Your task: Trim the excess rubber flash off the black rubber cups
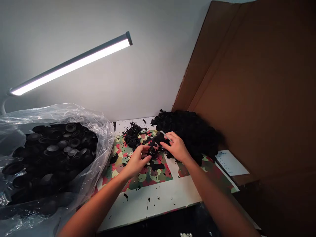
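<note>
My left hand (139,159) is closed on a small black rubber part (152,152) over a camouflage-patterned sheet (138,177). My right hand (174,146) pinches a thin pale tool (163,133) whose tip meets that part. Black trimmings (132,135) lie heaped just beyond my left hand. A big pile of black parts (195,131) sits right behind my right hand.
A clear plastic bag (98,131) full of round black rubber parts (56,148) stands at the left. A brown cardboard wall (259,82) closes the right side. A lit lamp bar (71,64) hangs above. A white paper (230,163) lies at the right, and a white board (158,200) underlies the sheet.
</note>
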`<state>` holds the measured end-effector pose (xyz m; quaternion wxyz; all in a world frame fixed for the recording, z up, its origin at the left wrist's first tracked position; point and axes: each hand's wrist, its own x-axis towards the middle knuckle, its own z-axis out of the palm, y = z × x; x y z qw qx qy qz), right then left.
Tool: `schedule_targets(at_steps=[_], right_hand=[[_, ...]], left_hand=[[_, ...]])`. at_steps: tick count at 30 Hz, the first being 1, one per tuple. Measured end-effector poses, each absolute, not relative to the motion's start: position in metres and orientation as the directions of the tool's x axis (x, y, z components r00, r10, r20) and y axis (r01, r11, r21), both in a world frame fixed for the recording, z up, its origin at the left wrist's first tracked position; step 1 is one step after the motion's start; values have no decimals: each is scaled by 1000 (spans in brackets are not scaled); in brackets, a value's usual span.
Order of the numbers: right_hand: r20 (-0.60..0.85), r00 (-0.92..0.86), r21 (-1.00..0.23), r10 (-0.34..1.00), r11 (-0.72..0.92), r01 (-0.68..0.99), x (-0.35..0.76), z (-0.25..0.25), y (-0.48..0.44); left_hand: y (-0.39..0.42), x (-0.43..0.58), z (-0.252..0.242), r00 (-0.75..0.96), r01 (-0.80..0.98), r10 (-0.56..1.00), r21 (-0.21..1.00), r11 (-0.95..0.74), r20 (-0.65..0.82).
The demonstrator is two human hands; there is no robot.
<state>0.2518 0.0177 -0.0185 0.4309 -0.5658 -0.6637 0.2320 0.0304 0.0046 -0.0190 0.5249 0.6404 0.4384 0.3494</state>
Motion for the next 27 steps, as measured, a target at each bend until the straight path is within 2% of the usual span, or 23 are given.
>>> schedule_targets(at_steps=[3,7,10,12,16,19,22,27], right_hand=[[134,27,-964,991,124,233,220,-14,22],[74,-39,-994,996,77,73,176,-20,22],[55,-98,-992,994,66,105,163,-28,21],[85,-21,-986,996,87,139,164,-30,21],[301,132,-952,944,288,107,176,-19,21],[380,35,-921,924,375,102,177,-9,14],[416,-119,-893,902,430,135,168,-8,3],[504,-147,-827,851,525,202,157,-25,-6]], left_hand=[[8,34,-21,259,-5,966,1000,28,-26],[9,24,-22,29,-97,999,995,-11,14],[7,10,-23,-24,-117,999,993,26,-29],[6,1,-23,-47,-144,996,987,67,-74],[3,-12,-23,-31,-151,992,981,118,-124],[2,-15,-21,35,-146,989,979,144,-141],[-1,-16,-20,62,-75,994,993,96,-91],[-4,-14,-19,50,-41,992,992,116,-114]])
